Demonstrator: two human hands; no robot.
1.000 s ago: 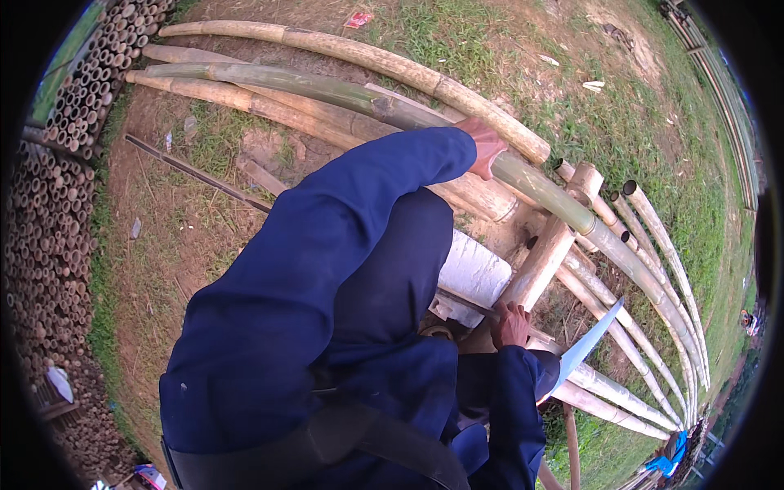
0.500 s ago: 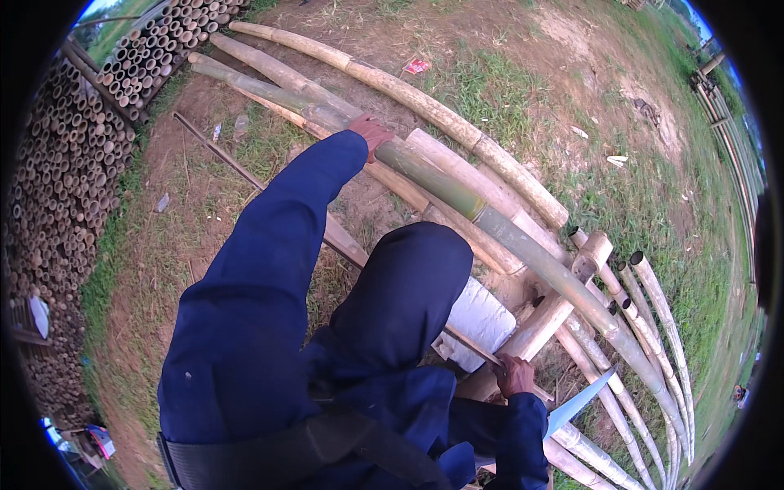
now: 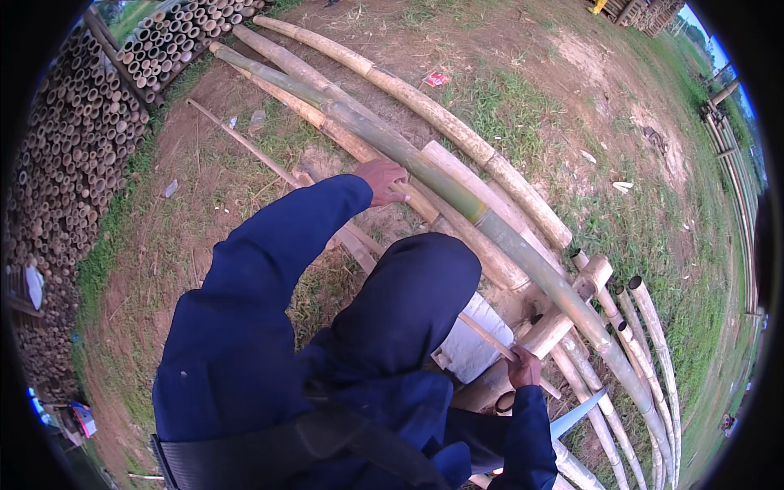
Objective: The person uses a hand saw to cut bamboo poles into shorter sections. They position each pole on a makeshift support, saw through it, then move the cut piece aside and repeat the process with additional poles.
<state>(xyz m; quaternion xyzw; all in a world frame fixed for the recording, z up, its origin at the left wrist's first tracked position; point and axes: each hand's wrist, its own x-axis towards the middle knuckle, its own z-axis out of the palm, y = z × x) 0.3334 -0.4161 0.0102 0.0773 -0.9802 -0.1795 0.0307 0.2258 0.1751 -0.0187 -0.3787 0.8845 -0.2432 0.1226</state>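
My left hand [image 3: 384,181] is over a pale tan bamboo pole [image 3: 419,202], its fingers curled on it; part of the grip is hidden. Just beyond lies a long green bamboo pole [image 3: 445,192], its right part across a thick log support [image 3: 545,331]. Low on the right, my right hand [image 3: 524,369] is closed around a long thin bamboo stick [image 3: 488,333], which passes behind my bent knee and out to the far left. A bluish saw blade [image 3: 578,414] shows beside my right forearm; its handle is hidden.
A white block [image 3: 474,347] lies beside my knee. Several bamboo poles [image 3: 653,327] spread out at the right, and another long pole [image 3: 433,110] lies beyond. Stacked bamboo [image 3: 69,163] fills the left side. A red wrapper [image 3: 436,79] lies on the grass.
My left hand has come off the green pole and moved nearer me, onto the pale pole. The right hand still grips the thin stick.
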